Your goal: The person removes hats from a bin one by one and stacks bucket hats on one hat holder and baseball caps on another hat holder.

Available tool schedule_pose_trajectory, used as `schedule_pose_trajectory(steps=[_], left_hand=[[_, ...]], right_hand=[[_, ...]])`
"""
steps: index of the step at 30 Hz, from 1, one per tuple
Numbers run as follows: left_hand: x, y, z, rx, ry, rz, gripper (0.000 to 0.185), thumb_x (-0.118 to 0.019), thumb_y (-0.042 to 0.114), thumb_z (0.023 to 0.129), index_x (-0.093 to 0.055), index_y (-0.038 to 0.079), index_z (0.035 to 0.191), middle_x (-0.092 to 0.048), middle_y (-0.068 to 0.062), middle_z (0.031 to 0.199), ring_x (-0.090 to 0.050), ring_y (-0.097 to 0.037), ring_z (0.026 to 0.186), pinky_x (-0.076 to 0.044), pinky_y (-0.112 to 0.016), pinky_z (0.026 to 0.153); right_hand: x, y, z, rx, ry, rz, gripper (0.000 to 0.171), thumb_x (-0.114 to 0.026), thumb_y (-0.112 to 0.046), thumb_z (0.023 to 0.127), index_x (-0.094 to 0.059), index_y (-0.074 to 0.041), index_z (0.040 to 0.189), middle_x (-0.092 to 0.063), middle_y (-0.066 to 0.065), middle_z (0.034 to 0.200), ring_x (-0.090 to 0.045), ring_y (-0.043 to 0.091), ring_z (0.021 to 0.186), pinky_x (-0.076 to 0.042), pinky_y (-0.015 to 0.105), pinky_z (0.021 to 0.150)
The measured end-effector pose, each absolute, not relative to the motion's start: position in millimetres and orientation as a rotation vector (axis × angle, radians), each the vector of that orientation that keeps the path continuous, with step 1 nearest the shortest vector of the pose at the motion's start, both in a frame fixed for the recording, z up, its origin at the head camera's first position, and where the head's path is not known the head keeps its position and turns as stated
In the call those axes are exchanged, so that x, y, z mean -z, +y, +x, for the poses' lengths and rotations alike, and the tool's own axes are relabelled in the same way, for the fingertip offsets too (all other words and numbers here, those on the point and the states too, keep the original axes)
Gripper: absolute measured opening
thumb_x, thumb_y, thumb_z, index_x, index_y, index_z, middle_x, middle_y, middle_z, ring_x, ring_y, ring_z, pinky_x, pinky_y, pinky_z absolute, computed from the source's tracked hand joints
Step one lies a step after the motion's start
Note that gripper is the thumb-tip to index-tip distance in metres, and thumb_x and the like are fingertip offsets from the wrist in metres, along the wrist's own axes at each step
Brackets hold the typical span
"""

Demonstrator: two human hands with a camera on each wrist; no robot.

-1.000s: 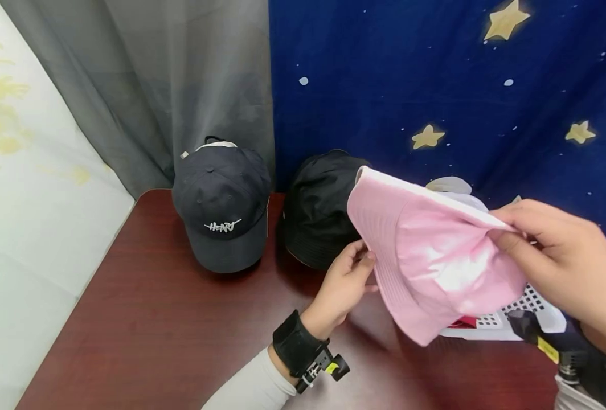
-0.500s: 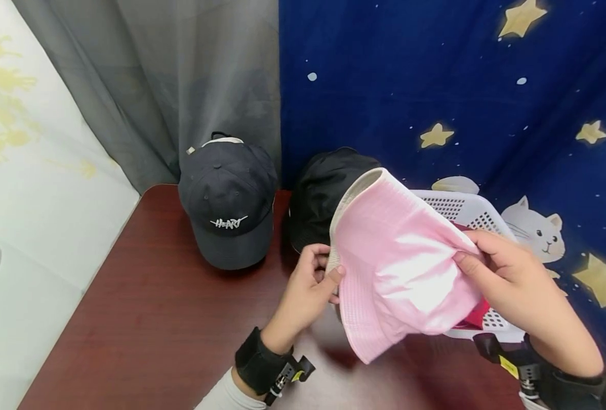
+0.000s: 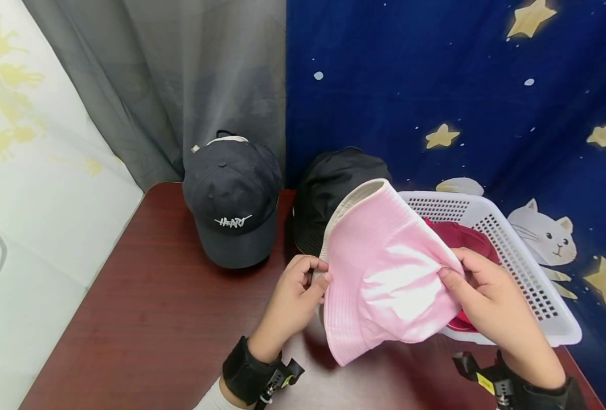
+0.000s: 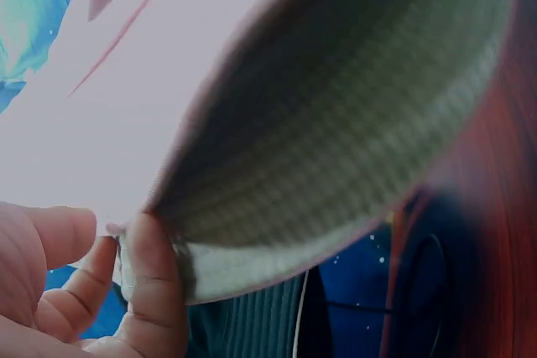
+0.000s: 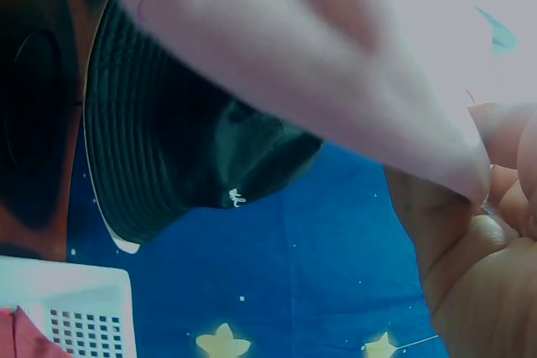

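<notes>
1. Nearest me, my left hand [image 3: 295,296] pinches the brim edge of the pink hat [image 3: 385,273], thumb on top and fingers curled under.
2. My right hand [image 3: 487,307] pinches the opposite side of the hat, fingers closed on a fold of fabric. Between the two hands the hat hangs in the air, above the counter [image 3: 144,319] and just in front of the basket [image 3: 533,296].
3. I judge the hat light and soft: the crown sags and creases between my grips, while the brim holds a curve, so it is the stiffer part. The brim edge looks like the surest place to take hold; the crown cloth would bunch and slip.
4. The left wrist view shows what the head view hides: the hat's cream, ribbed underside [image 4: 336,148] and my thumb [image 4: 155,291] pressed on the rim.
5. The right wrist view looks under the pink cloth [image 5: 294,64] to the black hat [image 5: 168,165] behind it, showing its stitched brim.
6. Farther back, the white basket holds a red cap [image 3: 462,239], which only the head view shows clearly.
7. Behind, the black hat [image 3: 334,188] sits on the counter, with a navy cap [image 3: 231,205] to its left, both against the curtains [image 3: 436,85].
</notes>
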State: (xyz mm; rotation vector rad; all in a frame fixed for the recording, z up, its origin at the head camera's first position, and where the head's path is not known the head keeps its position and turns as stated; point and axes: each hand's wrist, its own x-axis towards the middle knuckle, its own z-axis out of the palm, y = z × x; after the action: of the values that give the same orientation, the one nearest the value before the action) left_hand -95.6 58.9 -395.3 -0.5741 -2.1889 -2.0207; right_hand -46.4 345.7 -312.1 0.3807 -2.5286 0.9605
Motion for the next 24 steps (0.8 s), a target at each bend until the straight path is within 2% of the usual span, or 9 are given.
schedule_pose_trajectory(steps=[4, 9, 13, 16, 18, 20, 24], left_hand=[[396.2, 54.5, -95.8, 2.008, -2.232, -0.557, 0.017, -0.067, 0.010, 0.094, -0.066, 0.003, 0.109, -0.053, -0.009, 0.099, -0.057, -0.011, 0.062, -0.050, -0.023, 0.056], [397.4, 49.4, -98.2, 1.912, -2.281, -0.569, 0.008, -0.066, 0.012, 0.095, -0.064, 0.005, 0.098, -0.054, -0.007, 0.100, -0.050, -0.014, 0.073, -0.044, -0.024, 0.064], [398.9, 45.3, -99.7, 1.873, -2.294, -0.526, 0.007, -0.064, 0.012, 0.096, -0.061, 0.006, 0.093, -0.056, -0.008, 0.118, -0.054, -0.016, 0.084, -0.048, -0.025, 0.067], [397.0, 39.6, -99.1, 1.889, -2.282, -0.482, 0.009, -0.065, 0.014, 0.097, -0.062, 0.006, 0.093, -0.054, -0.008, 0.127, -0.058, -0.017, 0.083, -0.054, -0.027, 0.063], [393.7, 34.2, -97.7, 1.881, -2.295, -0.473, 0.009, -0.065, 0.015, 0.097, -0.062, 0.007, 0.094, -0.057, -0.008, 0.122, -0.060, -0.016, 0.079, -0.055, -0.027, 0.063], [390.4, 28.4, -96.6, 1.880, -2.340, -0.477, 0.010, -0.065, 0.017, 0.098, -0.061, 0.008, 0.096, -0.060, -0.007, 0.105, -0.060, -0.016, 0.071, -0.055, -0.028, 0.059], [386.3, 20.1, -96.4, 1.962, -2.399, -0.479, 0.008, -0.063, 0.014, 0.098, -0.060, 0.007, 0.102, -0.059, -0.006, 0.086, -0.060, -0.016, 0.064, -0.055, -0.029, 0.059]], right_hand=[[317.0, 341.9, -45.4, -0.977, -2.530, 0.363, 0.027, -0.069, 0.000, 0.090, -0.066, -0.009, 0.116, -0.066, -0.003, 0.087, -0.062, 0.009, 0.064, -0.053, 0.017, 0.058], [320.3, 338.0, -48.1, -0.999, -2.548, 0.369, 0.028, -0.069, -0.001, 0.090, -0.067, -0.010, 0.117, -0.066, -0.003, 0.085, -0.061, 0.011, 0.064, -0.053, 0.018, 0.058], [323.4, 337.9, -49.8, -0.979, -2.586, 0.341, 0.027, -0.069, -0.004, 0.091, -0.067, -0.012, 0.117, -0.066, -0.003, 0.086, -0.060, 0.011, 0.066, -0.052, 0.018, 0.059], [324.6, 338.8, -48.5, -0.931, -2.609, 0.315, 0.028, -0.071, -0.008, 0.091, -0.067, -0.012, 0.118, -0.067, -0.002, 0.092, -0.060, 0.009, 0.072, -0.053, 0.017, 0.062], [325.1, 338.4, -46.7, -0.925, -2.608, 0.320, 0.029, -0.072, -0.008, 0.090, -0.067, -0.011, 0.119, -0.066, -0.001, 0.094, -0.059, 0.009, 0.072, -0.053, 0.018, 0.062], [325.1, 337.1, -43.9, -0.948, -2.593, 0.344, 0.030, -0.073, -0.006, 0.089, -0.067, -0.011, 0.118, -0.065, 0.000, 0.093, -0.059, 0.009, 0.070, -0.052, 0.017, 0.059], [326.7, 333.1, -37.7, -1.065, -2.509, 0.460, 0.035, -0.073, 0.007, 0.084, -0.067, -0.009, 0.115, -0.063, -0.002, 0.091, -0.057, 0.011, 0.063, -0.049, 0.020, 0.052]])
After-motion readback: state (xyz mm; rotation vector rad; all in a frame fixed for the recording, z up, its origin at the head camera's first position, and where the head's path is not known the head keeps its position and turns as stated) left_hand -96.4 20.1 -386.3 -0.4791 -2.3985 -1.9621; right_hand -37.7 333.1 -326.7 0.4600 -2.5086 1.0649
